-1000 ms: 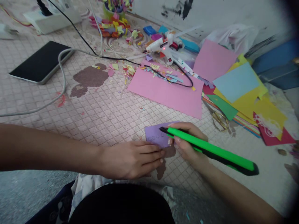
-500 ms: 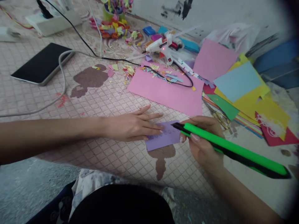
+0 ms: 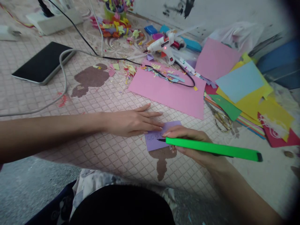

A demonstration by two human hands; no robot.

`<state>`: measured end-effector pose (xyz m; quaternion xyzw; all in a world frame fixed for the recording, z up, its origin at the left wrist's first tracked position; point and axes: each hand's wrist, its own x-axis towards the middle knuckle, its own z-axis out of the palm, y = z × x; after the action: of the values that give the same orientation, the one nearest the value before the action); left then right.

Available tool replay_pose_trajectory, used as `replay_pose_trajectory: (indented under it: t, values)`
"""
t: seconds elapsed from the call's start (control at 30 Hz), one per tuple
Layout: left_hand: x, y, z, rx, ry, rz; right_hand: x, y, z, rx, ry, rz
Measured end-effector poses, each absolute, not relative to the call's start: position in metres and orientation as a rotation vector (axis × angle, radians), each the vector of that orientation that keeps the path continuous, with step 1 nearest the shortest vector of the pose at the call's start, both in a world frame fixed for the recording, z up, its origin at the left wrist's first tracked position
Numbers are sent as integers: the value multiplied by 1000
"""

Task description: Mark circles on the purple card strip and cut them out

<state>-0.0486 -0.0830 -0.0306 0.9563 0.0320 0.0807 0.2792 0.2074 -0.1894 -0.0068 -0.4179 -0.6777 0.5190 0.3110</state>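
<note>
A small purple paper (image 3: 153,145) lies on the quilted tablecloth, with a row of small rounded marks drawn across it. My left hand (image 3: 132,123) rests flat with fingers spread, its fingertips on the paper's upper left part. In my right hand (image 3: 192,139) is a thick green pen (image 3: 211,148) with a black pointed tip, held nearly level. That tip is over the paper just below the row of marks; whether it touches cannot be made out. My right fingers hide the paper's right side.
Beyond my hands lies a pink sheet (image 3: 164,95) with paper scraps and a black cord. A glue gun (image 3: 164,45) with a lit red light stands behind it. Gold-handled scissors (image 3: 222,121) and coloured papers (image 3: 241,82) are at right, a black tablet-like device (image 3: 43,62) at left.
My right hand has moved left and turned, bringing the pen's tip from the paper's right part to its lower left. My left hand has barely moved.
</note>
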Motion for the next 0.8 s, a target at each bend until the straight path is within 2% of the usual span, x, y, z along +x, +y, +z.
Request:
replay_pose_trajectory:
  t: [0.27, 0.47, 0.8]
  values:
    - [-50, -89, -31, 2578, 146, 225, 204, -191, -8, -1252, -1418, 1244]
    - [-51, -86, -33, 2555, 150, 311, 208, -183, 0, -1245, -1295, 1309]
    - [-52, -85, -32, 2563, 127, 248, 239, -172, 12, -1328, -1241, 1402]
